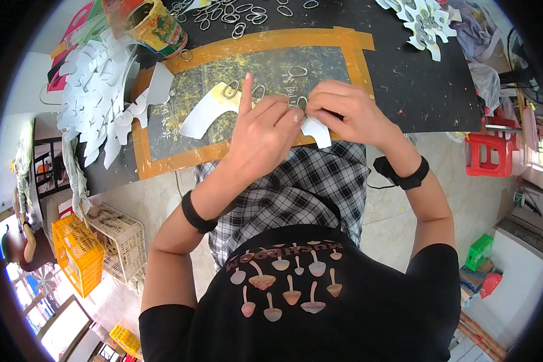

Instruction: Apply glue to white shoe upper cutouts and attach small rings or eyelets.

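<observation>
My left hand (260, 133) and my right hand (349, 111) meet over the near part of a taped grey work sheet (193, 66). Between their fingertips is a white cut piece (317, 134), its lower end hanging over the sheet's near edge. The left index finger points away from me while its other fingers curl in to a pinch. A metal oval ring (301, 101) shows just above the pinched spot; fingers partly cover it. Left of my hands lies a curved white piece (206, 116) with yellowish smears and a metal ring (230, 90) on it. Another loose ring (297, 71) lies farther back.
A pile of white cut pieces (96, 84) covers the table's left side. Behind it stands a smeared tin can (158, 30). Several metal rings (229, 13) are scattered at the back. White pieces with rings (425, 27) lie at the far right, beyond which is a red stool (489, 154).
</observation>
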The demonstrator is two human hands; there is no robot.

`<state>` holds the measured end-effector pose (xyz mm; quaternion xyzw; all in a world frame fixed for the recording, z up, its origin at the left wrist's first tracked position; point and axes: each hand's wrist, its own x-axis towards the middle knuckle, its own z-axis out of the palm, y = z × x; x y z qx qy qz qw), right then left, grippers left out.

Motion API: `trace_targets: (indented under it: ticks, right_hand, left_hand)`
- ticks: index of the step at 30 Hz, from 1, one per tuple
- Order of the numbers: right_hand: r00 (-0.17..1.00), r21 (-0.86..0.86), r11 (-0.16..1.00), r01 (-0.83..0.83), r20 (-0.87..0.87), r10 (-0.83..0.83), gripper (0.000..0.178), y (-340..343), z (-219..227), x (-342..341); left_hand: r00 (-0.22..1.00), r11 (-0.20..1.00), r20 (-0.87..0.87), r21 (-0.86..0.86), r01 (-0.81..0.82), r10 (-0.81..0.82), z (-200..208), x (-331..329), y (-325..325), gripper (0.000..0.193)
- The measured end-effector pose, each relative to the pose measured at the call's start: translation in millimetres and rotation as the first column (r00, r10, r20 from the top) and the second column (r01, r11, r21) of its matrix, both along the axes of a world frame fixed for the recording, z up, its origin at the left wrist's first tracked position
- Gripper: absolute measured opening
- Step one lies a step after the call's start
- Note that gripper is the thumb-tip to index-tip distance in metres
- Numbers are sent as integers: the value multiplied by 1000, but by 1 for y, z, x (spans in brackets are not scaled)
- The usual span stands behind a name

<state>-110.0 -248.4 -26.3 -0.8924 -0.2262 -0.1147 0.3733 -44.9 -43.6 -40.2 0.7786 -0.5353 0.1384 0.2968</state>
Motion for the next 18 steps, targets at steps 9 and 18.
trace_targets:
  ticks: [9, 18]
  right_hand:
    - [995, -104, 994, -20, 98, 30, 12, -2, 3, 3]
    - [977, -185, 982, 26, 213, 14, 17, -8, -8, -13]
  left_hand:
    - [986, 999, 163, 40, 17, -23, -3, -3, 0, 22]
    - [990, 998, 135, 52, 32, -39, -2, -1, 0, 27]
